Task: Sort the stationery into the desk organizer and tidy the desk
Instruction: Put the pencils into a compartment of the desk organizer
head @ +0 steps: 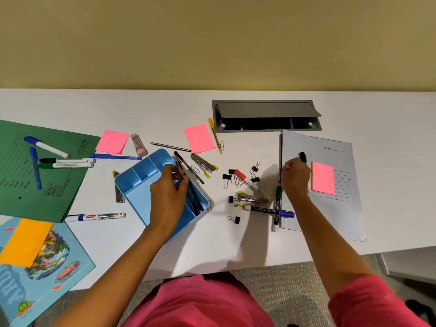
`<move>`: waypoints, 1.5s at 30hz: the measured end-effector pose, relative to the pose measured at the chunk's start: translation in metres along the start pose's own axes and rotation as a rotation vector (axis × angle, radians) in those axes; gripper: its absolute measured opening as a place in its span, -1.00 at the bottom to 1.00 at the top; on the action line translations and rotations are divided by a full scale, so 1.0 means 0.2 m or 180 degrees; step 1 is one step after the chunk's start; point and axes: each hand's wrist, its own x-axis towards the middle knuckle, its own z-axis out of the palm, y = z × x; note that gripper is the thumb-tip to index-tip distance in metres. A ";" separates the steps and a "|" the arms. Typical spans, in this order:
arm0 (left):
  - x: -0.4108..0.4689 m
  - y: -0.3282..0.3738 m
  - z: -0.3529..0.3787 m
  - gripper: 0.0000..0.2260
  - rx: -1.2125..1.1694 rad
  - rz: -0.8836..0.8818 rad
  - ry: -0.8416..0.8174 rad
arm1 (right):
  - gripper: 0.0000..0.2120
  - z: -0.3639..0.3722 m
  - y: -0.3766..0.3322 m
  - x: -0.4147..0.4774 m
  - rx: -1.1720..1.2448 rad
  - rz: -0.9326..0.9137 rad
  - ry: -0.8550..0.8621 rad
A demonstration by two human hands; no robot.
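A light blue desk organizer (141, 178) lies tilted at the desk's middle, with several dark pens in its long right compartment. My left hand (168, 187) hovers over that compartment, fingers closed on dark pens (179, 172). My right hand (296, 177) rests on a white file sheet (330, 213), closed around a black marker (302, 157) whose cap sticks out above the fist. Between my hands lie black binder clips (227, 177), a red-capped marker (245, 179), staplers (204, 162) and Camlin markers (269, 210).
A green folder (18, 192) at left carries several markers and pens. Pink sticky pads (112, 142) (199, 138) (322, 178), a yellow pen (214, 134), a pencil (169, 147), a whiteboard marker (96, 217), a blue notebook (35, 274) and an open grey cable box (266, 115) are spread around.
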 end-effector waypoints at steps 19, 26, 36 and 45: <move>-0.01 -0.02 0.01 -0.61 -0.0099 -0.0148 0.0099 | -0.69 0.15 -0.08 -0.09 -0.0927 0.0237 -0.0321; -0.03 -0.01 -0.01 -0.61 -0.0080 -0.0160 0.0229 | -0.60 0.16 -0.09 -0.12 -0.0770 0.0443 -0.0253; -0.10 0.03 0.05 -0.65 -0.0245 -0.0070 0.0276 | -0.63 0.16 -0.08 -0.16 -0.0880 0.0239 -0.0110; -0.14 0.02 0.04 -0.69 -0.0315 -0.0086 0.0237 | -0.71 0.15 -0.11 -0.04 -0.1150 0.0526 -0.0370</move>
